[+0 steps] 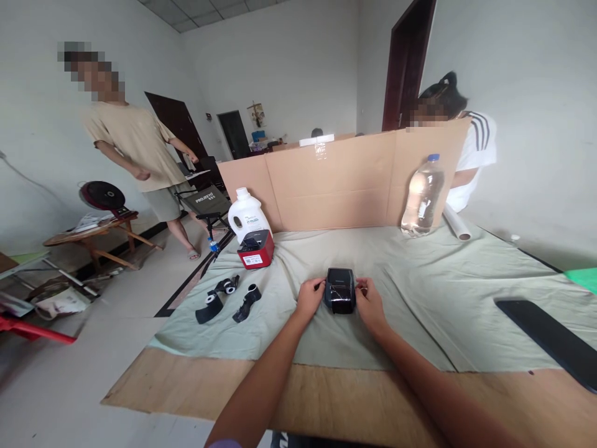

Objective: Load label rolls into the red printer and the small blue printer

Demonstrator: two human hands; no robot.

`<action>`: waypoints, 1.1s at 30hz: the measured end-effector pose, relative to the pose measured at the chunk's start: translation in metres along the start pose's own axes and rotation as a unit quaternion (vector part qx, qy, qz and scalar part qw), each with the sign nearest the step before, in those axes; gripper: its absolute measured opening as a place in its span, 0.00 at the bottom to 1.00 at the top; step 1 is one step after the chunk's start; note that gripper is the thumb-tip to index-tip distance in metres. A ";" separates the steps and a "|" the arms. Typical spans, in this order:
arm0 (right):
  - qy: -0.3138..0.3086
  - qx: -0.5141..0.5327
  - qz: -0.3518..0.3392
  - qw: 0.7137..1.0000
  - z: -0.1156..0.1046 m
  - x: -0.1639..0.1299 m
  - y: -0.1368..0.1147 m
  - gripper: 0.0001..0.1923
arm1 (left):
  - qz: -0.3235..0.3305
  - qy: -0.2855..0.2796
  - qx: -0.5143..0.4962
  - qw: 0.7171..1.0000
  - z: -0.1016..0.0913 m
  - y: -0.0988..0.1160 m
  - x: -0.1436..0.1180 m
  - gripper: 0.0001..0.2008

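At the far left a person in a beige shirt [135, 149] is standing on the floor beside a low wooden table [93, 236], well apart from the work surface. Moving onto the pale green cloth [420, 280] that is covering the wooden table top [326, 398], two black roll holders [224, 297] are lying near the cloth's left edge, and behind them a white jug [247, 214] is standing just behind a red and black device [255, 249].

At the middle, the left hand [308, 297] is pressing against the left side of a small black printer [340, 290], its fingers curled together on the casing. The printer is sitting upright on the cloth, near its front middle, between both hands. The right hand [368, 302] is gripping the printer's right side, fingers closed against it; how far the thumbs are wrapping over the top is hard to tell at this size.

Behind, a cardboard screen [336, 180] is standing across the table, with a clear water bottle [422, 196] leaning against its right part and a white tube [456, 223] lying just beside the bottle. A second person in a white striped shirt [476, 149] is sitting behind the screen. At the far right a flat black object [550, 339] is lying on the cloth, well apart from the hands.
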State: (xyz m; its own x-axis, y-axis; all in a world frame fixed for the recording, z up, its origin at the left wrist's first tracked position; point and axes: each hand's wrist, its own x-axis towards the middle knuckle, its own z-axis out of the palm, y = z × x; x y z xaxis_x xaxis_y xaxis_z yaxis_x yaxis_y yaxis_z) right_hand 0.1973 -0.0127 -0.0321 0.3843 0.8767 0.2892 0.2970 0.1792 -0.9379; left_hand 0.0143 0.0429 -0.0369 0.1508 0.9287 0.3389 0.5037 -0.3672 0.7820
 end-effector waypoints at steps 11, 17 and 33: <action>-0.073 -0.043 -0.033 0.996 -0.002 0.016 0.018 0.29 | 0.015 -0.012 0.029 0.999 -0.005 0.007 -0.006 0.16; -0.103 -0.041 -0.015 0.994 -0.007 0.019 0.020 0.31 | 0.011 0.000 0.038 0.999 -0.004 0.009 -0.009 0.16; -0.099 -0.049 -0.023 0.994 -0.006 0.023 0.021 0.31 | 0.067 -0.049 0.091 0.992 -0.011 -0.002 -0.002 0.20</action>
State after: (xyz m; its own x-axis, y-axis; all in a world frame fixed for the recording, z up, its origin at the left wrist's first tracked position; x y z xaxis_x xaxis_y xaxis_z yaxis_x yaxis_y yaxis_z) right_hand 0.2177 0.0080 -0.0436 0.1922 0.9409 0.2788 0.3971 0.1852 -0.8989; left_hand 0.0040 0.0412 -0.0335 0.3041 0.8762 0.3738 0.6178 -0.4801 0.6228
